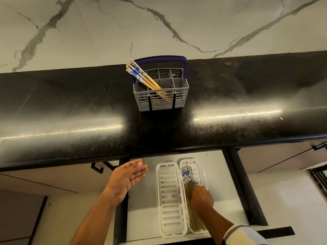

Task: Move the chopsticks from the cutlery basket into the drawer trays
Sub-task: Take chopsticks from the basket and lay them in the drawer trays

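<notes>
At seven o'clock the left hand [126, 179] is held palm-up over the drawer edge, fingers straight and holding nothing. At twelve, bamboo chopsticks [141, 76] with blue-and-white patterned tops are leaned in the grey cutlery basket [161, 101] on the black bench [70, 106]. At five, more chopsticks [188, 177] are laid in the right-hand white tray [200, 169]; the right hand [201, 198] is rested on them, fingers curled, grip unclear.

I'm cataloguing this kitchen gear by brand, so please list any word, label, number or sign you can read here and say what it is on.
None: no readable text shows in this view.
Chopsticks in the cutlery basket: blue and white pattern only, no letters.
Chopsticks in the right tray: same pattern, no letters.
Cutlery basket, left tray, countertop: no label or marking visible.
</notes>
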Action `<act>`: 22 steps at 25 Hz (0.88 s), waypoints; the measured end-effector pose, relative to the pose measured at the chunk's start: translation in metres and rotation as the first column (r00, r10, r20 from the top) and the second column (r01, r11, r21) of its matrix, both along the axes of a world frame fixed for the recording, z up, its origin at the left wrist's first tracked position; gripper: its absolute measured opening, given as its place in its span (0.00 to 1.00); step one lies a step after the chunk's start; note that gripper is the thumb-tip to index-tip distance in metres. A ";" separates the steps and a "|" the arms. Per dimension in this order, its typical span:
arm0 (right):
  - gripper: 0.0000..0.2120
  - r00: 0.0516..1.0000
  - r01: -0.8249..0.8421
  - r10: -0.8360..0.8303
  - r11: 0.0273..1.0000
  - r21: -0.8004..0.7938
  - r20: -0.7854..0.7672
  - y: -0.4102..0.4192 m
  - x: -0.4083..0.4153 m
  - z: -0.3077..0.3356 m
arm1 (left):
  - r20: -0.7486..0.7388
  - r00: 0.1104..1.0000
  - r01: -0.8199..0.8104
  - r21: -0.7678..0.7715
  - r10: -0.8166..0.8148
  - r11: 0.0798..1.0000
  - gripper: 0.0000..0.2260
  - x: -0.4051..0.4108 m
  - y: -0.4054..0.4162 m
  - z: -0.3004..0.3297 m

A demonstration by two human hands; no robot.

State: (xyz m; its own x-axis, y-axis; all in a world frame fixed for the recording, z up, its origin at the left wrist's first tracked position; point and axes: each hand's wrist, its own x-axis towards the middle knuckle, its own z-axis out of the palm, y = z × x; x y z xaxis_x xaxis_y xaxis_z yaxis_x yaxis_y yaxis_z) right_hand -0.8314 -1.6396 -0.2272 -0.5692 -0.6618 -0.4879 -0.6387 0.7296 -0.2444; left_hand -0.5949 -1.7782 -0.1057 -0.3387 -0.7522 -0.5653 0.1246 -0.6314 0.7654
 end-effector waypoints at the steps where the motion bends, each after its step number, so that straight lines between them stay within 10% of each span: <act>1: 0.10 1.000 -0.015 0.015 1.000 -0.001 -0.001 0.001 0.000 0.001 | -0.001 1.000 0.002 -0.006 -0.002 1.000 0.18 -0.001 0.000 0.001; 10: 0.07 0.975 -0.116 0.151 0.972 -0.206 0.165 -0.054 -0.025 0.097 | 0.046 0.999 0.022 -0.171 -0.014 0.985 0.10 -0.029 -0.014 0.035; 22: 0.09 0.916 -0.154 0.383 0.605 -0.781 0.116 -0.181 -0.041 0.284 | 0.000 0.994 -0.091 -0.509 0.105 0.856 0.06 -0.066 -0.126 0.170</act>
State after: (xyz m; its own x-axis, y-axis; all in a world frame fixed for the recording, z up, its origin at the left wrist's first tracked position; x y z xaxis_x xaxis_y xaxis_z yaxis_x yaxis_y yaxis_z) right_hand -0.8720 -1.8205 0.0565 -0.2394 -0.9590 0.1517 -0.6073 0.0260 -0.7940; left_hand -0.6610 -1.9044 0.0643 -0.2385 -0.9656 -0.1031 0.1403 -0.1394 0.9802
